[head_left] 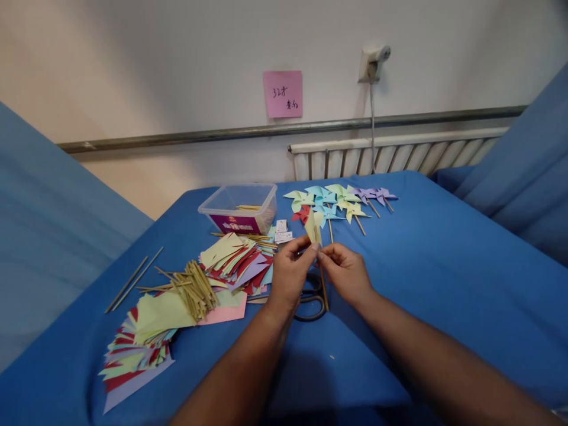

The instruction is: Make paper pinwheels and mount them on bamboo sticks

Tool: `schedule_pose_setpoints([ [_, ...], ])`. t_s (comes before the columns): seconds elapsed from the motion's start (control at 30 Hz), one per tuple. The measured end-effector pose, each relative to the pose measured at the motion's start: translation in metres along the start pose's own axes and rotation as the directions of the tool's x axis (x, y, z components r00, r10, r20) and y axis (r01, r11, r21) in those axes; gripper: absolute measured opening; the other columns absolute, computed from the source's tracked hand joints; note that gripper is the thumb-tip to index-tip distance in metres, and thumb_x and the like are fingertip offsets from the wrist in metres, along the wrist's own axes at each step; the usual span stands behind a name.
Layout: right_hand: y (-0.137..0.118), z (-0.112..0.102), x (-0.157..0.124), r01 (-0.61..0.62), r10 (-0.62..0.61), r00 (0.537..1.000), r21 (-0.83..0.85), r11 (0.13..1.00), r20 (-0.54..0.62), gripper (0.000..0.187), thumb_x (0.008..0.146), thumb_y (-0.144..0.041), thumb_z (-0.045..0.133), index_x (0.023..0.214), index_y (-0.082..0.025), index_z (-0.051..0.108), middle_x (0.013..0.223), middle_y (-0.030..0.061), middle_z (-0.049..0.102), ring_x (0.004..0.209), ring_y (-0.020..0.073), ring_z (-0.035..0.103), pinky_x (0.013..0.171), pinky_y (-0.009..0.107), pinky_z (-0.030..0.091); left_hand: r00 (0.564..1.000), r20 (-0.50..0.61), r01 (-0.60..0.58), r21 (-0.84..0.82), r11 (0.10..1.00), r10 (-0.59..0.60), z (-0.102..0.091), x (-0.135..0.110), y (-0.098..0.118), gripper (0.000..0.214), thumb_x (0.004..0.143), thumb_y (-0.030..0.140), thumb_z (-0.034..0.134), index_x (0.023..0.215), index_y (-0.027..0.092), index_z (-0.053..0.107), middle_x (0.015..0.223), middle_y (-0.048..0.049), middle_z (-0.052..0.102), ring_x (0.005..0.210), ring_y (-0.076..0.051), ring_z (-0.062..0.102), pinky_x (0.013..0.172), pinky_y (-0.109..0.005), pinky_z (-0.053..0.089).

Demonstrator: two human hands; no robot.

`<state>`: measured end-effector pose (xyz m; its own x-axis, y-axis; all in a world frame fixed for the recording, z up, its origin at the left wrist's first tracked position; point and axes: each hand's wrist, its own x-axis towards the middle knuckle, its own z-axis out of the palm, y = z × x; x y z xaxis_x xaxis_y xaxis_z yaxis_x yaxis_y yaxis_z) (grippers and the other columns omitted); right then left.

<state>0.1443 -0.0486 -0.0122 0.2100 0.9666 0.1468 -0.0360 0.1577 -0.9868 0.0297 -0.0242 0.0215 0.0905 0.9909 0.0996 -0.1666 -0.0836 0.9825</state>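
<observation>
Paper (pixel 313 227), pale yellow and probably light and easily creased, is held beyond the scissors (pixel 310 319), pinched low by the left hand (pixel 290 269), while the right hand (pixel 348 272) grips the stick (pixel 324 289) near its top, seemingly the sturdier hold.

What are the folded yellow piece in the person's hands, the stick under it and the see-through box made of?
The folded yellow piece looks like matte paper: thin, with creases and no shine. The stick is probably wood or bamboo, being slim, straight and tan; its finish is hard to tell. The box seems to be smooth, clear plastic, since its contents show through.
</observation>
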Motion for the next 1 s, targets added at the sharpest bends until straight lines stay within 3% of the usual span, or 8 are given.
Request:
schedule_pose_setpoints([
  [0.17, -0.012, -0.004, 0.005, -0.065, 0.064, 0.998, 0.129, 0.989, 0.012, 0.036, 0.072, -0.052, 0.074, 0.074, -0.017, 0.065, 0.061, -0.0011, 0.066, 0.039, 0.0071, 0.043, 0.039, 0.022, 0.031, 0.998, -0.036, -0.049, 0.011, 0.999, 0.050, -0.005, -0.003, 0.002, 0.031, 0.079, 0.040, 0.070, 0.100, 0.019, 0.077, 0.111, -0.0087, 0.074, 0.106, -0.024, 0.064, 0.094, -0.034, 0.046],
  [0.37, -0.010, -0.005, 0.011, -0.175, 0.151, 0.982, 0.244, 0.954, 0.112, 0.038, 0.070, -0.053, 0.074, 0.078, -0.016, 0.070, 0.065, 0.0022, 0.070, 0.034, 0.0039, 0.037, 0.035, 0.020, 0.024, 0.974, -0.226, -0.043, -0.081, 0.996, 0.023, -0.008, 0.006, 0.003, 0.034, 0.072, 0.034, 0.077, 0.102, 0.019, 0.073, 0.109, -0.0070, 0.072, 0.100, -0.019, 0.064, 0.087, -0.028, 0.047],
  [0.6, 0.002, 0.000, 0.009, -0.237, 0.177, 0.956, 0.259, 0.936, 0.235, 0.039, 0.068, -0.052, 0.076, 0.081, -0.016, 0.071, 0.060, 0.0001, 0.068, 0.035, 0.0049, 0.039, 0.035, 0.019, 0.025, 0.989, -0.089, 0.096, -0.188, 0.978, -0.114, -0.005, 0.008, -0.002, 0.032, 0.064, 0.035, 0.082, 0.086, 0.015, 0.071, 0.083, -0.0045, 0.072, 0.071, -0.014, 0.062, 0.070, -0.026, 0.047],
  [0.77, 0.007, 0.003, 0.007, -0.245, 0.170, 0.938, 0.232, 0.941, 0.302, 0.039, 0.068, -0.053, 0.076, 0.078, -0.016, 0.069, 0.061, -0.0004, 0.066, 0.035, 0.0049, 0.038, 0.035, 0.020, 0.026, 0.987, -0.127, 0.071, -0.182, 0.981, -0.095, -0.005, 0.007, -0.003, 0.024, 0.063, 0.030, 0.082, 0.074, 0.014, 0.068, 0.070, -0.0003, 0.068, 0.061, -0.011, 0.057, 0.063, -0.023, 0.044],
  [0.87, 0.008, 0.005, 0.006, -0.215, 0.147, 0.952, 0.244, 0.946, 0.269, 0.040, 0.065, -0.050, 0.080, 0.082, -0.017, 0.066, 0.062, -0.0019, 0.066, 0.038, 0.0058, 0.040, 0.037, 0.021, 0.029, 0.984, -0.142, 0.076, -0.203, 0.976, -0.106, -0.007, 0.008, -0.004, 0.023, 0.063, 0.029, 0.081, 0.075, 0.014, 0.068, 0.070, -0.0003, 0.068, 0.062, -0.011, 0.058, 0.064, -0.023, 0.044],
  [1.0, 0.005, 0.004, 0.005, -0.121, 0.094, 0.989, 0.255, 0.959, 0.117, 0.043, 0.063, -0.044, 0.084, 0.090, -0.020, 0.062, 0.055, -0.0079, 0.056, 0.043, 0.0080, 0.044, 0.041, 0.021, 0.035, 0.978, -0.138, 0.117, -0.240, 0.964, -0.153, -0.010, 0.009, -0.005, 0.024, 0.061, 0.027, 0.082, 0.075, 0.014, 0.068, 0.070, -0.0004, 0.068, 0.063, -0.011, 0.059, 0.065, -0.023, 0.044],
])
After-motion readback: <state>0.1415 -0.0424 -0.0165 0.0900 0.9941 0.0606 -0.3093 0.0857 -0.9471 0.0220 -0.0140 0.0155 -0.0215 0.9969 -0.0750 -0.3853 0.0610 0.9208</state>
